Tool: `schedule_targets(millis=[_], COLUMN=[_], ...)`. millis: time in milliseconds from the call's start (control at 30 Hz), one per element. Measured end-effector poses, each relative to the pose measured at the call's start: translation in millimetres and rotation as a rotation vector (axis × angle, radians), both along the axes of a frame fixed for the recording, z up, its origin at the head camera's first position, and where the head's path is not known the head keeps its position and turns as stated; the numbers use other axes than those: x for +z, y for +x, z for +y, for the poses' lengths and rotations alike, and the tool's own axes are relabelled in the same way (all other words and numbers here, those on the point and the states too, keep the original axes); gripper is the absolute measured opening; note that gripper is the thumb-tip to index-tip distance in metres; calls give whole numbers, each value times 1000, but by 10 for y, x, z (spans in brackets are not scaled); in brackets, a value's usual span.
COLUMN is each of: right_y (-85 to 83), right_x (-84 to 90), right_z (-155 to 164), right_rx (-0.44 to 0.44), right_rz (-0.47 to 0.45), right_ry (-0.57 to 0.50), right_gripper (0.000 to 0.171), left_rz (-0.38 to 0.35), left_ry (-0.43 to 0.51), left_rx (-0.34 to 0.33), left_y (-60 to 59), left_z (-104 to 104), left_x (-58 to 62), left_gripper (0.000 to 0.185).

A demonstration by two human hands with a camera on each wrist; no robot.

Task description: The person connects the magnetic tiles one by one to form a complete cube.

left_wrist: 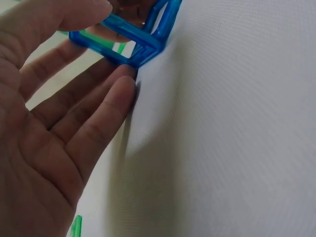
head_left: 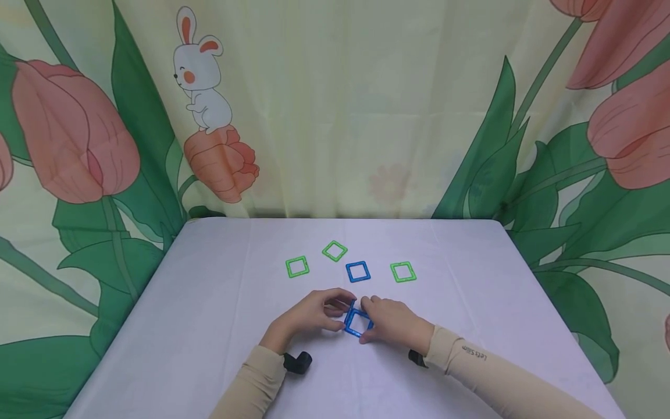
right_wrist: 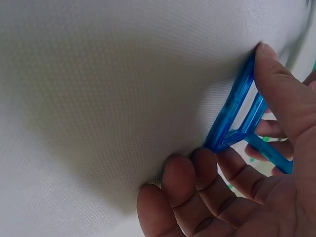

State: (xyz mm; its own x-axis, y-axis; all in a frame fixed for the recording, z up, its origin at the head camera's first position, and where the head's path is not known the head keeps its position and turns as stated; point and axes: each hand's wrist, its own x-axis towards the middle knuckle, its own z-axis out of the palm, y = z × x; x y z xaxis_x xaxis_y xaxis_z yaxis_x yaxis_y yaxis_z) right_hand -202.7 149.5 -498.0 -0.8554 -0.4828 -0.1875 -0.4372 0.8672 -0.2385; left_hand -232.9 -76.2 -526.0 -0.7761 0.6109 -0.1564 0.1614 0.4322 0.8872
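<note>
Two blue square open-frame magnetic tiles meet along an edge in front of the person. One flat blue tile (head_left: pixel 352 333) lies on the cloth, and the upright blue tile (left_wrist: pixel 98 51) stands at its left side. My left hand (head_left: pixel 316 310) holds the upright tile, thumb on the near side and fingers behind it, as the left wrist view shows. The right hand (head_left: pixel 392 317) grips the flat tile (right_wrist: pixel 231 106) between thumb and fingers at its right side. Its other fingertips rest near the cloth.
Farther back on the white-covered table (head_left: pixel 460 337) lie a left green tile (head_left: pixel 298 275), a tilted green tile (head_left: pixel 328 256), another blue tile (head_left: pixel 358 280) and a right green tile (head_left: pixel 403 280). Behind the table hangs a printed curtain (head_left: pixel 335 116).
</note>
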Motion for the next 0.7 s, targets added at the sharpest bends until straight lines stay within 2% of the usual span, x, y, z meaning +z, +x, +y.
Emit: schedule_targets(millis=[367,500,600,700], right_y=[-34,-176,-368,-550], right_x=[2,26,67,104], right_z=[30,114,137,133], right_rx=[-2,14,31,85], right_rz=[-37,-86,-62,-34], right_ry=[1,-64,-144,-188], right_gripper=[70,44,25,16], left_rz=[32,53,52,43], left_ry=[-39,-53,-72,-84], left_rx=[-23,-35,-10,17], left_y=[3,9,16,14], left_z=[35,49,43,31], left_x=[8,4,14,17], left_gripper=[62,63,62,61])
